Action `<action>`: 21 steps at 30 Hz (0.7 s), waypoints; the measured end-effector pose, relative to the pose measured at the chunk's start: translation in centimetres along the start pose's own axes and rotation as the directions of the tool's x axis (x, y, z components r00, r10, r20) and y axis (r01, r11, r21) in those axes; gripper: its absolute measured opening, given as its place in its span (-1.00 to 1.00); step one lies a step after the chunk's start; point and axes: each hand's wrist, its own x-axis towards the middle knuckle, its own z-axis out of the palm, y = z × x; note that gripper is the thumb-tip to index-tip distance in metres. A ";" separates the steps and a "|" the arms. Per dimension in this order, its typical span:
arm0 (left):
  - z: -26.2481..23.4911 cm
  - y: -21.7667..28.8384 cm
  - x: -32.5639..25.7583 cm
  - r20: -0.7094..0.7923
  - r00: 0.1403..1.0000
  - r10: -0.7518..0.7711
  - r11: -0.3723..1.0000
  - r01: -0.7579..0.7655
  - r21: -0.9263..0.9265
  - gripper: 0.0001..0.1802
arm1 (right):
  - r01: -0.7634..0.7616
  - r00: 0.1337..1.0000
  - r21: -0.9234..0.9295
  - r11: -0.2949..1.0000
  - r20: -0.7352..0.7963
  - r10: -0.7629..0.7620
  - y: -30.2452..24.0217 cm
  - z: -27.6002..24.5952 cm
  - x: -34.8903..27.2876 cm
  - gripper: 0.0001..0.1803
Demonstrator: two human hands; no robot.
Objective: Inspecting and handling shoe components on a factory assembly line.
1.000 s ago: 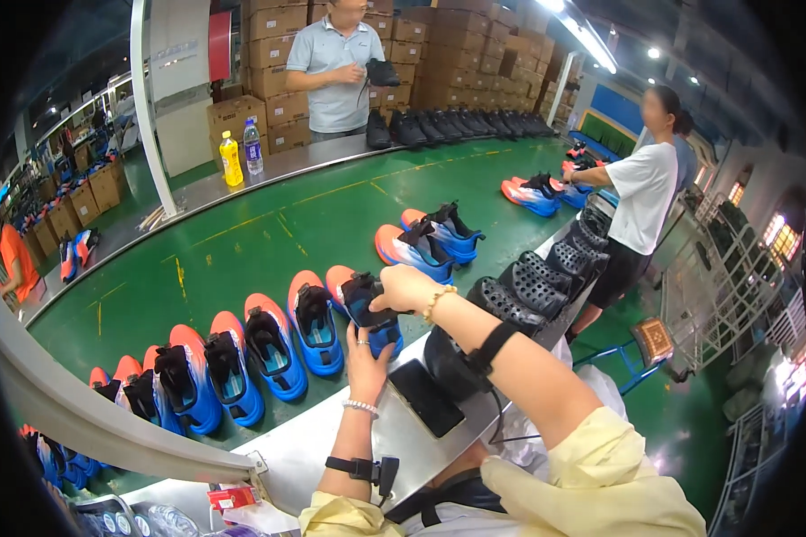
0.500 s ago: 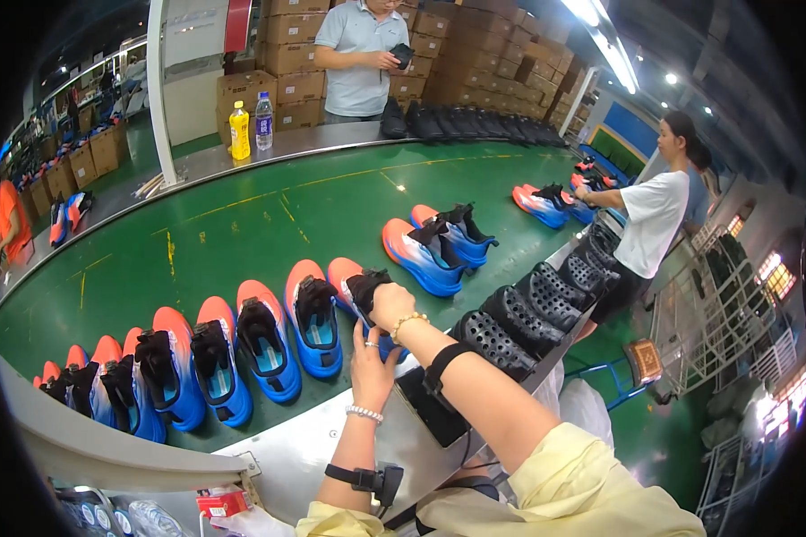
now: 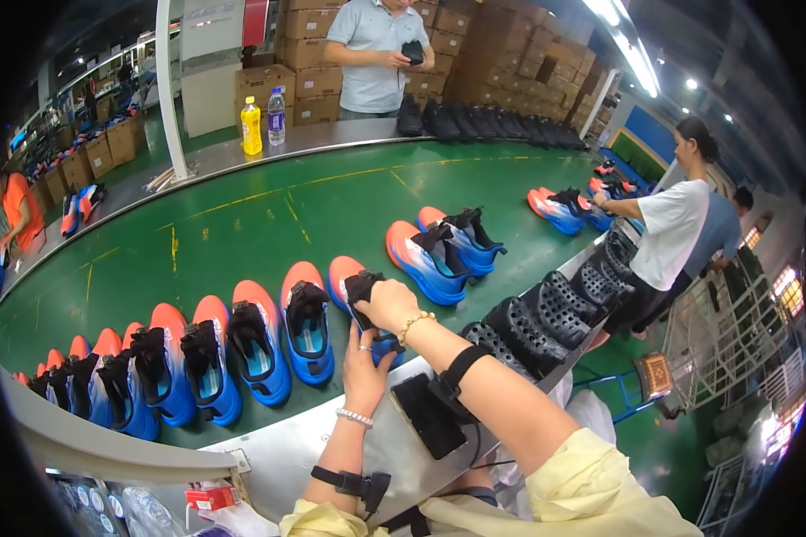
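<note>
An orange, white and blue sneaker (image 3: pixel 345 276) with a black collar stands at the right end of a long row, its toe pointing away from me. From above, my right hand (image 3: pixel 391 306) closes on the black collar and tongue, covering much of the opening. My left hand (image 3: pixel 364 367) clasps the heel end low down, with the thumb on one side and fingers along the other. The inside of this shoe is mostly hidden by my hands. Just left of it stands another sneaker (image 3: pixel 306 309), its black collar and blue insole showing.
A green conveyor belt (image 3: pixel 242 228) carries the shoes; a pair of sneakers (image 3: pixel 427 264) sits farther right. Perforated black moulds (image 3: pixel 546 309) line the metal edge, near a black phone-like slab (image 3: pixel 428 414). Two bottles (image 3: pixel 252 125) stand across the belt. Co-workers stand opposite and at right.
Both hands stay on the same sneaker with little movement. The whole view has shifted slightly, and the row at left sits a little farther left in the picture.
</note>
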 end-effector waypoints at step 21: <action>1.2 -6.0 0.9 -0.015 0.998 -0.063 0.976 0.059 -0.210 -0.33 | 0.646 0.705 0.268 0.715 0.149 -0.693 -2.6 -11.9 -9.1 -0.63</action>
